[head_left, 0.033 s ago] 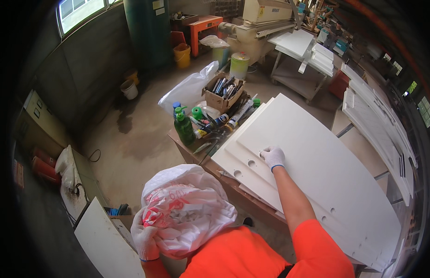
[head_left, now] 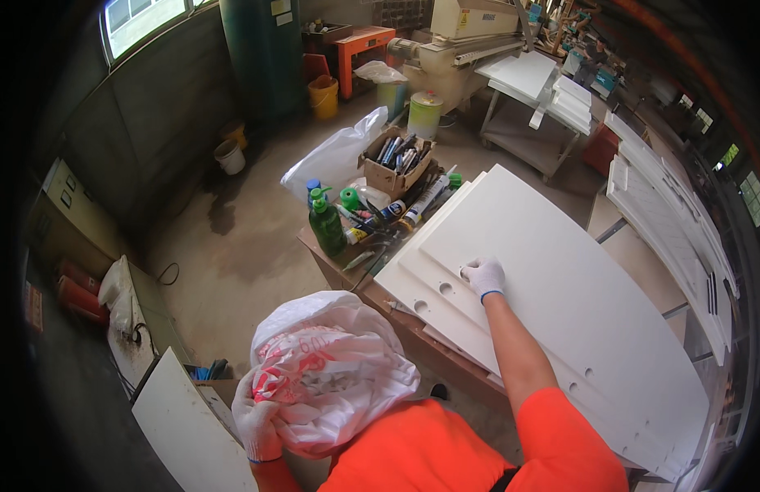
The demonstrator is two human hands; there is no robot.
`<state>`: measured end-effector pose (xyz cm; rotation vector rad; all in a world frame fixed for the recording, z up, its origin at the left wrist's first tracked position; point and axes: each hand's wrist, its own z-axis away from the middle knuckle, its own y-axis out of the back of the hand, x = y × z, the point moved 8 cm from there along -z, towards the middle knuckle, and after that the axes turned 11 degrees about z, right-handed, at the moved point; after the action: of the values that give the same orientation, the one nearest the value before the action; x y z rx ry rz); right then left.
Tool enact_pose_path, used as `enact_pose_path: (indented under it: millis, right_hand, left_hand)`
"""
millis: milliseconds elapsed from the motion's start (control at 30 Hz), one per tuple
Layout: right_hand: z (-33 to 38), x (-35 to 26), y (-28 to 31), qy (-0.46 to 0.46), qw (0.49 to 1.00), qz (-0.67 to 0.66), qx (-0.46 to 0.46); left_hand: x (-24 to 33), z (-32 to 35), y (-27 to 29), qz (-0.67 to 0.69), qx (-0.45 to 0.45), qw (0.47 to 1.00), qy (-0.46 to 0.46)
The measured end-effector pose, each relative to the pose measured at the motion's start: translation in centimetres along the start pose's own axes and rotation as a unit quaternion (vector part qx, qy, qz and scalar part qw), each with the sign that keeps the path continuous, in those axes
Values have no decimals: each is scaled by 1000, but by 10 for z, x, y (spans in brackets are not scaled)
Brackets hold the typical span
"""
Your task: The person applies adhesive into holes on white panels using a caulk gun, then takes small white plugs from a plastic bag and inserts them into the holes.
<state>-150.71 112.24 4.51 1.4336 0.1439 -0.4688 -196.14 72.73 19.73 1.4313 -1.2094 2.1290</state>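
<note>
My left hand (head_left: 257, 420), in a white knit glove, grips the gathered edge of a white plastic bag (head_left: 372, 385) with red print. The bag hangs wide-mouthed in front of my body, with small pale pieces visible inside. My right hand (head_left: 484, 277), gloved with a blue cuff edge, rests on the top white panel (head_left: 577, 287) of a stack. Its fingers are drawn together over a round hole near the panel's left edge; whatever they hold is hidden. Two more round holes (head_left: 421, 306) lie along that edge, nearer me.
Beyond the stack, the workbench (head_left: 331, 271) carries a green pump bottle (head_left: 326, 225), sealant tubes (head_left: 425, 201) and a cardboard box (head_left: 388, 172) of markers or tubes. White boards (head_left: 175, 426) lean at lower left. A cart (head_left: 519, 131) with panels stands at the back.
</note>
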Motion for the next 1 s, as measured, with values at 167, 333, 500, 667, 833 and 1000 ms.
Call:
enact_pose_path:
  millis: [167,333,500,667,833,1000]
  right_hand:
    - [2,-3,16,72,994,13,82]
    - [-13,-3,14,57,996,66,10]
    - [-5,-2,15,26,992,120,-7]
    - [-1,-7,26,-11,982,189,-15]
    - [23,20,-4,27,976,192,97]
    - [84,-7,-45,188,936,247,164]
  left_hand:
    - [-7,3,4,9,14,1000,0]
    - [-10,-3,-2,13,15,1000,11]
    - [-9,-12,-13,8,14,1000,25]
    - [-9,-24,-10,-12,-2,1000,26]
    - [-13,-33,-22,-15,-28,999,33]
    - [-34,-35,8,-38,-32,999,15]
